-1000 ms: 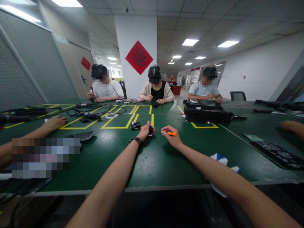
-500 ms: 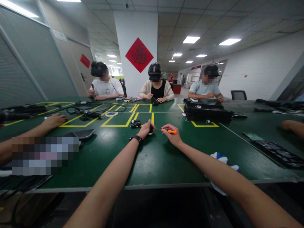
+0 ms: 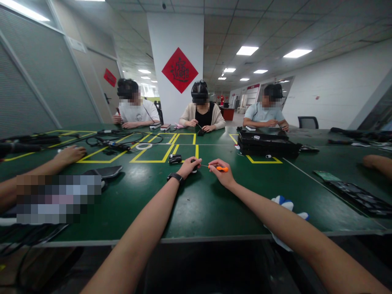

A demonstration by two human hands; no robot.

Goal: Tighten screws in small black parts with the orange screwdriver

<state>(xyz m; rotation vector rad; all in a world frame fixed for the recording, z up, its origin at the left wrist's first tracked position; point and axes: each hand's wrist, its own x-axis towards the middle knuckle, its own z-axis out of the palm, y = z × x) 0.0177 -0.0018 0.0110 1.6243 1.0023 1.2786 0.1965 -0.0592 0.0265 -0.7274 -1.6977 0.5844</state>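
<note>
In the middle of the green table [image 3: 214, 212], my left hand [image 3: 188, 166] is closed around a small black and white part [image 3: 194, 168], mostly hidden by the fingers. My right hand [image 3: 223, 173] grips a screwdriver by its orange handle [image 3: 221, 168]; the thin shaft points left, at my left hand's fingertips. Whether the tip touches the part is too small to tell. Just beyond my left hand lies a small black cylindrical item [image 3: 175, 159].
Black cases [image 3: 266, 143] are stacked beyond my right hand. A white and blue glove [image 3: 283, 202] lies beside my right forearm. Cables [image 3: 116, 145] and a white ring [image 3: 143, 146] lie at left. Three people sit opposite; other people's arms reach in from both sides.
The fingers of my left hand have shifted and lowered slightly over the small part. My right hand and the screwdriver look almost unmoved.
</note>
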